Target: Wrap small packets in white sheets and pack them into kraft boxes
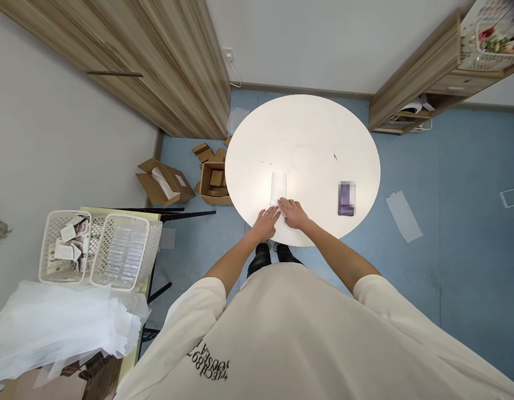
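Strip (pixel 279 183): white, narrow and flat-looking, laid on the round tabletop (pixel 307 125) near its front edge, with its long sides running away from the body.
Left hand (pixel 265 223): palm turned down, fingers spread and angled inward at the strip's near end.
Right hand (pixel 294 214): reached over the same end from the other side, its fingertips close to those of the left.
Grip: contact is made by both hands, but whether an edge is pinched or the material is only pressed down cannot be told.
Near end: probably best handled with light, even pressure from both sides, the far end being left straight so that no skew or crease is introduced; the material is judged thin and easily shifted.
Purple object (pixel 347 199): lying well apart to the right; its surface is broken into blocks and cannot be read.
Hidden: the near end is covered by the fingers, and the thumbs' hold is hard to make out.
Outline: white is set against white, so the strip's edges, layers and material are poorly distinguished.
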Motion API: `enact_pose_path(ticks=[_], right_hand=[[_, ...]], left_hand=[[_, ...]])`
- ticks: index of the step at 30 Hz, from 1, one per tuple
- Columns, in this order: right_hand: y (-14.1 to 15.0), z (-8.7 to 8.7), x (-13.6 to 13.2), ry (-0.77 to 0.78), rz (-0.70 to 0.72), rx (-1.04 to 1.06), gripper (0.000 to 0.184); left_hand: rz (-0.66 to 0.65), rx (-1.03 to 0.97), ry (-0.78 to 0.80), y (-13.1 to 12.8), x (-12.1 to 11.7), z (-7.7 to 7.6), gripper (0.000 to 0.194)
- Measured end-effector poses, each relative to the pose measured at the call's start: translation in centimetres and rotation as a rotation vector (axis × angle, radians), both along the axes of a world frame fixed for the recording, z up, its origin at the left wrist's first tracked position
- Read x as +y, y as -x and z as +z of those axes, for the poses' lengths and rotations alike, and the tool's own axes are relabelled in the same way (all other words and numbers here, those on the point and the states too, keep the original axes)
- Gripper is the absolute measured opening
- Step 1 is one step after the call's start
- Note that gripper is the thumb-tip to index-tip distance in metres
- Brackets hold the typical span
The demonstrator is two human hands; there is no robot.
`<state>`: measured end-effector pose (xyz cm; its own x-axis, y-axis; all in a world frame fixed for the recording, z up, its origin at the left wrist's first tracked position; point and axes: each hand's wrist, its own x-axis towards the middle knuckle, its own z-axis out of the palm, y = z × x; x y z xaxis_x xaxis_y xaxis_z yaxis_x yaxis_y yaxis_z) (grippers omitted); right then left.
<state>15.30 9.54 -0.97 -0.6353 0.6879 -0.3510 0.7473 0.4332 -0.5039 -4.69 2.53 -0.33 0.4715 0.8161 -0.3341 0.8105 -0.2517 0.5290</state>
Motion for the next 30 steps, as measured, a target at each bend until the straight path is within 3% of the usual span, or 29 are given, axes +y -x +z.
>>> enact_pose_path(ticks=[8, 12, 16, 24, 30], right_hand=[[0.1, -0.8, 0.8, 0.015, -0.01, -0.004, 0.067], [0.3, -0.7, 1.8, 0.045, -0.007, 0.014, 0.069], [0.1, -0.2, 2.7, 0.054, -0.013, 0.027, 0.069], [-0.3, 0.6, 3.6, 0.105, -0.046, 0.066, 0.058], [-0.5, 1.2, 3.7, 0.168, -0.094, 0.123, 0.037]], left_hand=[[-0.035, 0.006, 0.004, 0.6, 0.2, -0.1, 0.084], [0.081, -0.039, -0.02, 0.6, 1.0, 0.0, 0.072], [0.241, -0.02, -0.006, 1.0, 2.7, -0.2, 0.075], [0.198, -0.058, 0.077, 0.5, 6.4, -0.7, 0.068], [0.323, -0.086, 0.13, 0.1, 7.1, -0.6, 0.045]])
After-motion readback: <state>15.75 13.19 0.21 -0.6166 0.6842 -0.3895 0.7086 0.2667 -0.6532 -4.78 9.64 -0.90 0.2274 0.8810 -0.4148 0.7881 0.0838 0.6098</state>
